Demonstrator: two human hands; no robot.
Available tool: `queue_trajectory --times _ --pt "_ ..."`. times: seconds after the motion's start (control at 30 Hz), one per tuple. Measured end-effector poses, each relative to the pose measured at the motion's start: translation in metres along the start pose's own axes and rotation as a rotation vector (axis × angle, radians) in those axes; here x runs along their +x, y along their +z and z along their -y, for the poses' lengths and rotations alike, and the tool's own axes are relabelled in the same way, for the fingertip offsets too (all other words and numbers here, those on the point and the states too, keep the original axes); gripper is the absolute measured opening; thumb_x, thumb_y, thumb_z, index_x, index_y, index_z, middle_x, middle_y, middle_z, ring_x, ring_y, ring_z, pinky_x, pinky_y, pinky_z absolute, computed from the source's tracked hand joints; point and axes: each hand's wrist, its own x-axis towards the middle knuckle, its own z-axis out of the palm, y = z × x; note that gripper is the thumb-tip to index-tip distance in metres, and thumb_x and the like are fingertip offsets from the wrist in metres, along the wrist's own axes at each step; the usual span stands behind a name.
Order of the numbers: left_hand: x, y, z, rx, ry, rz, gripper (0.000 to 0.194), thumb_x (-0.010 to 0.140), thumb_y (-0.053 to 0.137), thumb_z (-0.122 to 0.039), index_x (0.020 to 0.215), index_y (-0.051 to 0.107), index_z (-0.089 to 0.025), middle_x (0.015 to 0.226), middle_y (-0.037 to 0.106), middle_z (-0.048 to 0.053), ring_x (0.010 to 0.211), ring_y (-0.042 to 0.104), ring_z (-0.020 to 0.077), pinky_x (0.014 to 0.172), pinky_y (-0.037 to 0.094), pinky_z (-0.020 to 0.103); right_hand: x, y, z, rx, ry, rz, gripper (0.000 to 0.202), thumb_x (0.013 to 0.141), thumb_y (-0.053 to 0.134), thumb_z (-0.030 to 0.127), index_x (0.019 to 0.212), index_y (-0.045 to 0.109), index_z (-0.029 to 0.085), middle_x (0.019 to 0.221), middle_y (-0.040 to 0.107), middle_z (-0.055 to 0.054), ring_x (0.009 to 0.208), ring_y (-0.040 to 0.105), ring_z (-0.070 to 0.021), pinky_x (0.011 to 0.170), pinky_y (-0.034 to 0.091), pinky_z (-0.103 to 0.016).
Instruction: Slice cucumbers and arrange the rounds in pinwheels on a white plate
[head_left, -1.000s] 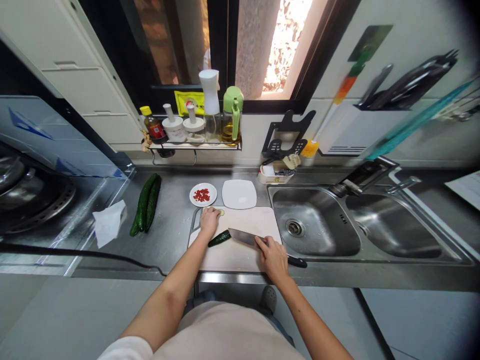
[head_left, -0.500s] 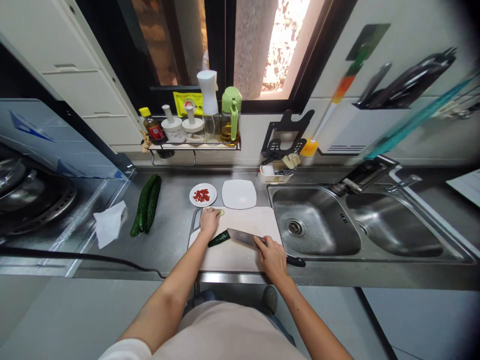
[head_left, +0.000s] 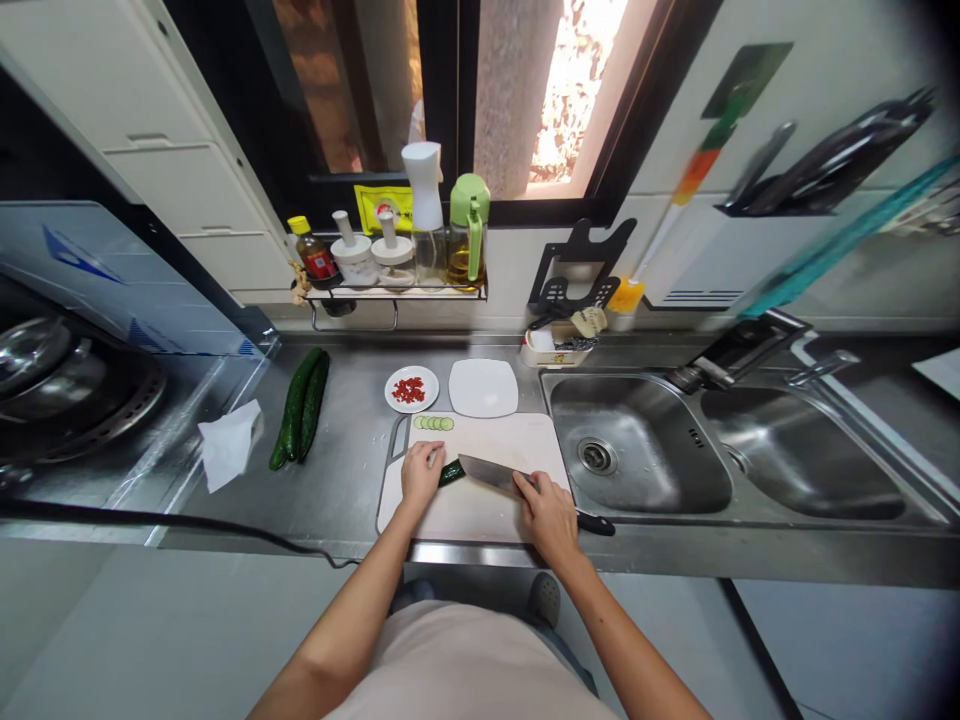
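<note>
On the white cutting board (head_left: 487, 520), my left hand (head_left: 422, 474) is closed round the left part of a dark green cucumber piece (head_left: 451, 473). My right hand (head_left: 546, 508) grips a cleaver (head_left: 487, 471), its blade pointing left with the tip beside the cucumber's right end. Several thin cucumber slices (head_left: 433, 423) lie in an overlapping row at the board's upper left. Behind the board are a small plate (head_left: 391, 391) with chopped red pieces (head_left: 409, 390) and a bare white square plate (head_left: 483, 388). A second knife's black handle (head_left: 595, 522) sticks out at the board's right edge.
Two whole cucumbers (head_left: 300, 408) and a crumpled white tissue (head_left: 229, 445) lie on the counter to the left. A double sink (head_left: 637, 440) is on the right. Seasoning bottles stand on a wire shelf (head_left: 397, 293) below the window. A black cord crosses the left counter.
My left hand has moved from the slices at the board's upper left down to the cucumber piece and taken hold of it. The row of slices is now uncovered. My right hand still holds the cleaver.
</note>
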Motion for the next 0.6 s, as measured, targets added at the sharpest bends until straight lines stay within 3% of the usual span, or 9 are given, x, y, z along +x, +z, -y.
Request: queue_trajectory --times 0.3,0.47,0.6 --pt "-0.036 -0.002 0.006 0.015 0.117 -0.111 0.025 0.088 0.049 -0.032 0.102 0.068 -0.024 0.098 0.064 0.007 0.098 0.054 0.0212 0.089 0.044 0.035 0.004 0.005 0.000 0.214 0.032 -0.140 0.042 0.083 0.042 0.013 0.122 0.057 0.021 0.102 0.052 -0.007 0.084 0.050 -0.0161 0.073 0.036 -0.027" --pt "-0.039 -0.002 0.008 0.030 0.172 -0.110 0.025 0.089 0.048 -0.031 0.102 0.068 -0.023 0.098 0.063 0.007 0.097 0.055 0.0202 0.088 0.043 0.034 0.010 0.004 0.008 0.357 0.070 -0.101 0.034 0.091 0.034 0.021 0.115 0.058 0.020 0.099 0.054 -0.006 0.078 0.054 -0.0144 0.071 0.038 -0.025" --pt "-0.038 -0.001 0.006 0.046 0.242 -0.045 0.025 0.090 0.048 -0.032 0.104 0.067 -0.024 0.101 0.063 0.007 0.098 0.055 0.0195 0.089 0.042 0.034 0.016 0.004 0.019 0.398 0.057 0.023 0.030 0.094 0.031 0.026 0.100 0.059 0.018 0.091 0.060 -0.005 0.082 0.056 -0.0148 0.070 0.037 -0.023"
